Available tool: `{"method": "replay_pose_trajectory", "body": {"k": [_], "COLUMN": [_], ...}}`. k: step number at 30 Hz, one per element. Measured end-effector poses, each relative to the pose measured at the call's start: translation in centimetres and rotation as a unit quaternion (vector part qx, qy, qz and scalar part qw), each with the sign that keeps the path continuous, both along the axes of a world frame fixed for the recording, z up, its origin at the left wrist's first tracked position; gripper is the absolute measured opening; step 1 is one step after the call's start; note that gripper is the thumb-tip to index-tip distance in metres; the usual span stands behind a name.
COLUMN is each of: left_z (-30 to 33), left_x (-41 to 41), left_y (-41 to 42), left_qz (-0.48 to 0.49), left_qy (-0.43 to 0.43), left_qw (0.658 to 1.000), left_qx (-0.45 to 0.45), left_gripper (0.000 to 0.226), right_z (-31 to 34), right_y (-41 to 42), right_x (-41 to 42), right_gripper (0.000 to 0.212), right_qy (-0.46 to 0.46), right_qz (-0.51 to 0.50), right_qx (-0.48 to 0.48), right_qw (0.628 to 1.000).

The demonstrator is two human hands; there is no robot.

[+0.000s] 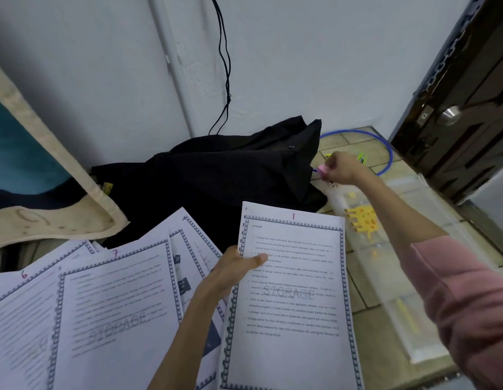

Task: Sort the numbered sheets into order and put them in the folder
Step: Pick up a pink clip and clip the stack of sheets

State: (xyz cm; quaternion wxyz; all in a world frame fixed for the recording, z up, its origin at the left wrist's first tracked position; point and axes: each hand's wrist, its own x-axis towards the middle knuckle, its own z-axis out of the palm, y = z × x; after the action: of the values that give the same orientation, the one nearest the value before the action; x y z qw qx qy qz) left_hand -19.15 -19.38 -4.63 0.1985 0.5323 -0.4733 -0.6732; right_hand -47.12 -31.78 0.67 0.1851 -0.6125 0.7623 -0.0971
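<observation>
My left hand [233,270] grips the left edge of a sheet stack whose top page is numbered 1 [293,280], thumb on the front. Loose sheets lie spread on the floor at the left, among them sheet 7 [115,313] and sheet 6 [19,319]. My right hand [338,168] is stretched out to the far right and pinches a small pink object [323,170] above the floor. A clear plastic folder [393,266] with a yellow print lies on the tiles to the right of the held stack.
A black garment [230,175] is heaped against the wall behind the sheets. A cream-edged mat [53,198] lies at the left. A blue hoop [385,153] and a dark wooden door [469,108] are at the right. Black cords hang down the wall.
</observation>
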Motion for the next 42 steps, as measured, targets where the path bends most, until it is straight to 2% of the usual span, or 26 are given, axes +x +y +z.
{"method": "replay_pose_trajectory", "body": {"k": [2, 3, 5, 6, 10, 13, 15, 17, 19, 20, 22, 25, 26, 28, 32, 38, 42], "left_z": [0.3, 0.4, 0.8, 1.0, 1.9, 2.8, 3.2, 3.7, 4.0, 4.1, 4.3, 4.6, 4.7, 4.8, 5.2, 5.3, 5.3], "left_x": [0.1, 0.1, 0.1, 0.1, -0.1, -0.5, -0.6, -0.7, -0.7, -0.7, -0.7, -0.7, -0.7, -0.8, -1.1, -1.0, -1.3], "left_y": [0.0, -0.1, 0.0, 0.1, 0.9, 1.7, 2.3, 2.8, 3.2, 3.4, 3.7, 4.1, 4.2, 4.3, 4.4, 4.4, 4.2], "left_qz": [-0.008, -0.012, -0.022, -0.029, -0.05, -0.055, -0.053, -0.052, -0.056, -0.058, -0.06, -0.066, -0.069, -0.075, -0.076, -0.077, -0.076], "left_qy": [0.006, 0.011, 0.02, 0.025, 0.044, 0.048, 0.045, 0.043, 0.046, 0.047, 0.049, 0.054, 0.055, 0.056, 0.058, 0.068, 0.072], "left_qw": [1.0, 1.0, 1.0, 0.999, 0.997, 0.996, 0.995, 0.995, 0.994, 0.994, 0.993, 0.993, 0.993, 0.991, 0.99, 0.99, 0.989], "left_qx": [0.002, 0.003, 0.001, -0.003, -0.029, -0.053, -0.067, -0.077, -0.079, -0.081, -0.084, -0.083, -0.084, -0.091, -0.102, -0.098, -0.101], "left_gripper": [0.036, 0.036, 0.037, 0.037, 0.031, 0.025, 0.026, 0.027, 0.024, 0.023, 0.024, 0.028, 0.028, 0.03, 0.026, 0.029, 0.027], "right_z": [1.8, 2.5, 3.6, 3.9, 4.1, 4.6, 5.2, 5.7, 6.3, 6.6, 7.2, 7.5, 7.4, 7.2, 6.6, 6.3, 6.2], "right_y": [0.7, 1.3, 2.7, 3.6, 6.9, 8.8, 9.8, 10.6, 11.1, 11.2, 11.1, 10.8, 10.8, 10.9, 10.6, 10.2, 10.6], "right_x": [-0.4, -0.4, 0.0, 0.4, 2.9, 5.1, 6.4, 7.6, 8.9, 9.6, 10.6, 11.4, 11.7, 12.2, 13.0, 12.8, 13.0], "right_gripper": [0.019, 0.021, 0.022, 0.019, 0.024, 0.028, 0.032, 0.039, 0.049, 0.048, 0.045, 0.037, 0.037, 0.037, 0.049, 0.059, 0.06], "right_qy": [-0.144, -0.248, -0.438, -0.499, -0.664, -0.742, -0.769, -0.758, -0.7, -0.662, -0.592, -0.411, -0.353, -0.295, -0.259, -0.314, -0.284], "right_qz": [-0.046, -0.059, -0.054, -0.046, -0.031, -0.034, -0.043, -0.055, -0.059, -0.056, -0.056, -0.051, -0.039, -0.007, 0.037, 0.024, 0.053], "right_qx": [-0.016, -0.005, 0.045, 0.072, 0.108, 0.132, 0.132, 0.118, 0.072, 0.028, -0.067, -0.224, -0.264, -0.311, -0.309, -0.29, -0.258], "right_qw": [0.988, 0.967, 0.896, 0.863, 0.739, 0.657, 0.624, 0.64, 0.708, 0.747, 0.801, 0.882, 0.897, 0.903, 0.914, 0.904, 0.922]}}
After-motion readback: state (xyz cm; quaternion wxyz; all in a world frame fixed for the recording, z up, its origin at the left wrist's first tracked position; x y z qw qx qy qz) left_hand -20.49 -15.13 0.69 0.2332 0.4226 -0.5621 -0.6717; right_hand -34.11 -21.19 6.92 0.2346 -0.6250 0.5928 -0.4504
